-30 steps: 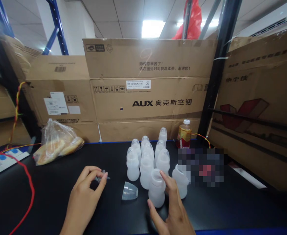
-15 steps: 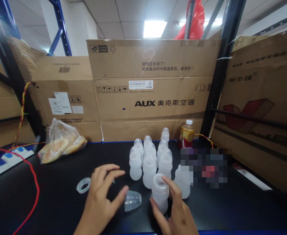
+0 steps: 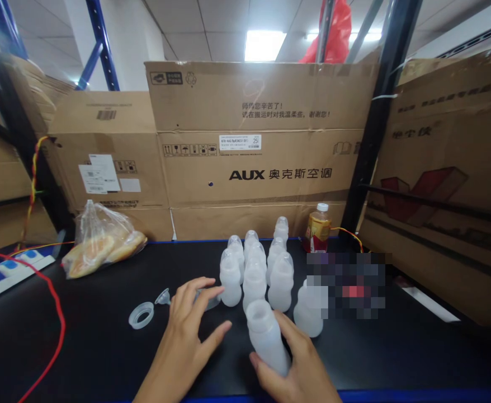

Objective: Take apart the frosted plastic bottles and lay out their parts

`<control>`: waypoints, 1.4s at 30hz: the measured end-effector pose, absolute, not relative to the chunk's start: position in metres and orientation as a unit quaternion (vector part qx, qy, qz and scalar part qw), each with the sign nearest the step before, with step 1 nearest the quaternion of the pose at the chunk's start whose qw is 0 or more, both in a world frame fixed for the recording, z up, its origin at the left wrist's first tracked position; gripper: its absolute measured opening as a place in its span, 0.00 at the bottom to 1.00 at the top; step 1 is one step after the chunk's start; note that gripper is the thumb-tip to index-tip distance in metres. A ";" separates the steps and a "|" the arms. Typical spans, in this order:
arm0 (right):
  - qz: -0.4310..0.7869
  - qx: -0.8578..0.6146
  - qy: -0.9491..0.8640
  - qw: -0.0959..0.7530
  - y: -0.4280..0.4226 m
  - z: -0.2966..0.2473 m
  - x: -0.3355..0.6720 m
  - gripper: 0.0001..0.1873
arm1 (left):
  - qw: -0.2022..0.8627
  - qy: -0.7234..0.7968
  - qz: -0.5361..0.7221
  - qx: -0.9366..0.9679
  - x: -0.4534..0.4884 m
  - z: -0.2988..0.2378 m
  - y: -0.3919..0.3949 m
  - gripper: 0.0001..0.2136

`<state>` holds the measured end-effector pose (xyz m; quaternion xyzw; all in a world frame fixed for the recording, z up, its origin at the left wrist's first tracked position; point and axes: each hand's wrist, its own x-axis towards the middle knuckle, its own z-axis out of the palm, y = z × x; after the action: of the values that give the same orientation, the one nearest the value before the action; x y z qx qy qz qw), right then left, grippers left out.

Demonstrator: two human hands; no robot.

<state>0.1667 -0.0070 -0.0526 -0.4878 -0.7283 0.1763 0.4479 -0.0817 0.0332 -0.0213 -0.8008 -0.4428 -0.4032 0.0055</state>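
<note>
Half-open right hand (image 3: pixel 300 372) around tilted bottle (image 3: pixel 266 342)

Along the table's (image 3: pixel 81 330) far edge, the large cardboard carton (image 3: pixel 245 193) reads "AUX 奥克斯空调" in black on its front, and above that "师傅您辛苦了!请在搬运时对我温柔些,谢谢您!". A white label (image 3: pixel 240 142) on the same carton shows a "25" at its right end, beside a model code beginning "KFR" and too small to read in full. The left carton's barcode (image 3: pixel 106 115) is also too small to read.
</note>
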 end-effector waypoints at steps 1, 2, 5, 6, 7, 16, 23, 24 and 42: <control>0.190 -0.474 -0.743 0.433 -0.006 -0.047 0.167 0.24 | -0.022 -0.421 -0.407 -0.810 -0.078 -0.021 0.029 0.20; 0.201 -0.463 -0.756 0.418 -0.006 -0.042 0.167 0.24 | -0.059 -0.392 -0.412 -0.820 -0.075 -0.020 0.026 0.22; 0.218 -0.451 -0.777 0.381 -0.006 -0.034 0.167 0.29 | -0.168 -0.308 -0.414 -0.840 -0.064 -0.020 0.019 0.30; 0.218 -0.453 -0.777 0.378 -0.007 -0.033 0.167 0.30 | -0.183 -0.297 -0.407 -0.844 -0.061 -0.020 0.017 0.31; 0.215 -0.456 -0.776 0.378 -0.007 -0.034 0.167 0.30 | -0.179 -0.295 -0.403 -0.848 -0.059 -0.020 0.017 0.31; 0.142 -0.445 -0.796 0.384 -0.009 -0.046 0.164 0.24 | -0.021 -0.311 -0.439 -0.843 -0.053 -0.023 0.015 0.24; 0.010 -0.425 -0.811 0.402 -0.010 -0.058 0.164 0.31 | -0.025 -0.423 -0.413 -0.806 -0.043 -0.027 0.014 0.16; 0.003 -0.423 -0.810 0.406 -0.010 -0.059 0.164 0.30 | -0.027 -0.427 -0.412 -0.805 -0.043 -0.026 0.015 0.16; -0.060 -0.439 -0.799 0.407 -0.010 -0.059 0.161 0.30 | -0.198 -0.430 -0.420 -0.774 -0.041 -0.023 0.021 0.27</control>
<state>0.1612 -0.0099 -0.0585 -0.4392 -0.7988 -0.0602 0.4067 -0.0413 0.0211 -0.0234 -0.7742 -0.4305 -0.4197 -0.1979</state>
